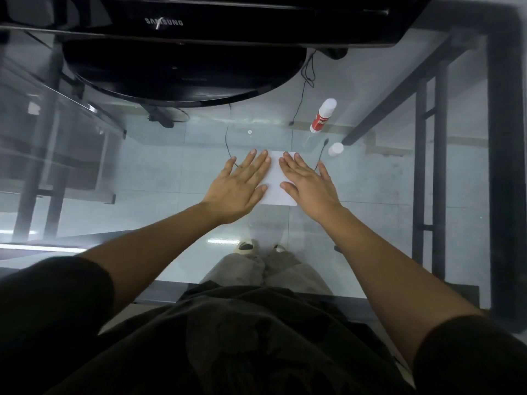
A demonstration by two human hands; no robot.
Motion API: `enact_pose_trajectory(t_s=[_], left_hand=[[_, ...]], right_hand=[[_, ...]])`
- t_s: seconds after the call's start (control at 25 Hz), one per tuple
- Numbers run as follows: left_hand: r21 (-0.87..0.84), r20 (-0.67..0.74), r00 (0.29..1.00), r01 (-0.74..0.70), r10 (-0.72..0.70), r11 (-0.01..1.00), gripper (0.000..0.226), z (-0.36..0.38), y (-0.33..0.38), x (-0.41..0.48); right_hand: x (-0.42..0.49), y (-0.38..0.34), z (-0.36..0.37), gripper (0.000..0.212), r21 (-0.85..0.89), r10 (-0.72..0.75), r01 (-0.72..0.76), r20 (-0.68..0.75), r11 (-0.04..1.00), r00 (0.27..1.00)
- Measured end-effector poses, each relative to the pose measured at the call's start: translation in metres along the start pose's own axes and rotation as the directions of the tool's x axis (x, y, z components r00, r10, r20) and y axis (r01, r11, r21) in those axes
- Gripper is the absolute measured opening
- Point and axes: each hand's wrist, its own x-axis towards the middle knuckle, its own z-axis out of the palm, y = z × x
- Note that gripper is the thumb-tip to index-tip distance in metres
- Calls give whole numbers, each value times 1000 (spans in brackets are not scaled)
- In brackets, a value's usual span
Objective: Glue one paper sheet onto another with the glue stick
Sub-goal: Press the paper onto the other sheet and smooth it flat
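A small white paper sheet [276, 178] lies flat on the glass table [159, 166]. My left hand [242, 183] rests palm down on its left side, fingers spread. My right hand [306, 181] presses flat on its right side, fingers also apart. Whether a second sheet lies beneath cannot be told. The red and white glue stick [322, 116] stands upright beyond the paper to the right. Its white cap [335, 149] sits apart from it, near my right hand's fingertips.
A black monitor [182, 21] on a round base [182, 78] stands at the table's far side. Thin black cables [302, 89] show through the glass. A dark metal table frame [502, 166] runs along the right edge.
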Motion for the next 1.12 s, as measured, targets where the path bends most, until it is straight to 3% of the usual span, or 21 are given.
enact_pose_trajectory(t_s=[0.08, 0.2, 0.32, 0.48, 0.68, 0.88, 1.12], left_hand=[[-35, -14, 993, 118, -119, 992, 57, 12, 15, 5], [24, -15, 985, 174, -174, 984, 59, 28, 24, 4], [48, -58, 981, 190, -187, 981, 58, 33, 23, 5], [39, -89, 978, 191, -187, 981, 58, 37, 23, 5], [61, -91, 974, 212, -206, 975, 59, 40, 22, 6], [65, -78, 977, 205, -200, 977, 60, 38, 22, 5], [40, -99, 976, 198, -193, 979, 59, 37, 22, 4]], right_hand=[[0, -1, 2, 53, 4, -5, 5, -3, 1000, 1000], [-1, -2, 6, 54, -43, -4, 4, -2, 999, 1000], [-2, -1, 6, 56, -86, -28, 28, 2, 996, 1000], [-22, 9, 0, 52, -12, -9, 8, -98, 1000, 995], [-59, -22, 16, 64, -164, -85, 81, -18, 983, 996], [-59, -28, 24, 66, -308, -41, 35, -14, 951, 999], [-69, -19, 17, 65, -334, -28, 18, -26, 942, 999]])
